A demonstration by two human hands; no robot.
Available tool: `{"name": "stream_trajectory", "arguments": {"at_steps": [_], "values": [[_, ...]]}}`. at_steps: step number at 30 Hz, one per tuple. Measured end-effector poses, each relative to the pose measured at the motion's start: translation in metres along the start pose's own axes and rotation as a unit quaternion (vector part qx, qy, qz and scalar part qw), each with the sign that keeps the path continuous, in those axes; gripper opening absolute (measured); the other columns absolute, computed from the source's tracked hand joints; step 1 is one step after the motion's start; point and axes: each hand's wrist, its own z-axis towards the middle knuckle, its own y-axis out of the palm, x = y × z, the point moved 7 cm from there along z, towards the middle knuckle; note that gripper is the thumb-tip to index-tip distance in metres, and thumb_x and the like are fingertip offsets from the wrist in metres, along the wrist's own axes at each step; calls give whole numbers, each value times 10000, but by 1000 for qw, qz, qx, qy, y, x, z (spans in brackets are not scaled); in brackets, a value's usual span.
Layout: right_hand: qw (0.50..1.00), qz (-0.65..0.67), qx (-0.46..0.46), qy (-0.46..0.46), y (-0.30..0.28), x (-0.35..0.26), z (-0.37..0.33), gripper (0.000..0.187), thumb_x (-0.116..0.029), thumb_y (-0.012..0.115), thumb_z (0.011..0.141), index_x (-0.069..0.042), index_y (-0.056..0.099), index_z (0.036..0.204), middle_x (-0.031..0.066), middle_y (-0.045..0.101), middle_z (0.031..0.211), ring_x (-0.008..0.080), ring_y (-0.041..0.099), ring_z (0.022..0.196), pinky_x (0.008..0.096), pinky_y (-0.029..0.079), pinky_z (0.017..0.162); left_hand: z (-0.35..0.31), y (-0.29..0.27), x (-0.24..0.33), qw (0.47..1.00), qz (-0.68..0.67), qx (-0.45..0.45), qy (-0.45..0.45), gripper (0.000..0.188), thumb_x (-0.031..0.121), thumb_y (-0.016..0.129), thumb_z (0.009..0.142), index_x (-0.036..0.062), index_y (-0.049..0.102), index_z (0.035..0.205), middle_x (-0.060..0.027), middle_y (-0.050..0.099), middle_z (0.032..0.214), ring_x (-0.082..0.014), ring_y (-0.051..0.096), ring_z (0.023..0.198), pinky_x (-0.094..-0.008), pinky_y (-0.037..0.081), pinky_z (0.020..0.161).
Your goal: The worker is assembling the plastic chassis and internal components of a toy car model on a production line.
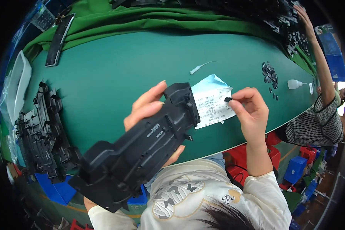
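A long black moulded plastic part [142, 143] is tilted across the near left of the table, held up in my left hand [147, 105], whose fingers wrap its far edge and show again beneath it. My right hand [251, 109] pinches a small black plastic piece [228, 99] between thumb and forefinger, just right of the long part's end and apart from it. Under that piece lies a sheet of printed and handwritten paper [214, 107] with a light blue top. At the right sits a pile of small black pieces [270, 74].
Several similar black parts [46, 130] are stacked at the left beside a white tray [19, 84]. A thin-tipped white tool [199, 68] and a white squeeze bottle [296, 84] lie on the green table [134, 57]. Green cloth [161, 23] runs along the back. Another person's arm [322, 61] reaches in at right.
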Motion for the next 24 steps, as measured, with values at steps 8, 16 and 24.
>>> {"name": "stream_trajectory", "arguments": {"at_steps": [8, 16, 24], "values": [[964, 205, -160, 47, 49, -27, 8, 165, 34, 566, 714, 2, 501, 861, 34, 529, 810, 90, 511, 703, 206, 422, 622, -4, 2, -1, 999, 39, -2, 38, 662, 70, 700, 555, 77, 327, 1102, -270, 303, 1190, -358, 366, 1102, -393, 334, 889], [975, 149, -167, -13, 64, -42, 18, 129, 10, 575, 709, -5, 526, 827, 33, 548, 733, 85, 505, 634, 212, 413, 591, -4, 6, 1, 995, 61, -47, 59, 720, 140, 730, 583, 117, 287, 1150, -289, 274, 1199, -366, 320, 1136, -420, 358, 877], [981, 115, -154, -20, 66, -42, 19, 127, -7, 597, 691, -1, 534, 801, 39, 547, 704, 95, 505, 618, 217, 411, 583, -7, 6, -1, 996, 57, -42, 58, 699, 145, 727, 591, 100, 298, 1141, -299, 277, 1190, -366, 341, 1123, -388, 399, 842]]}}
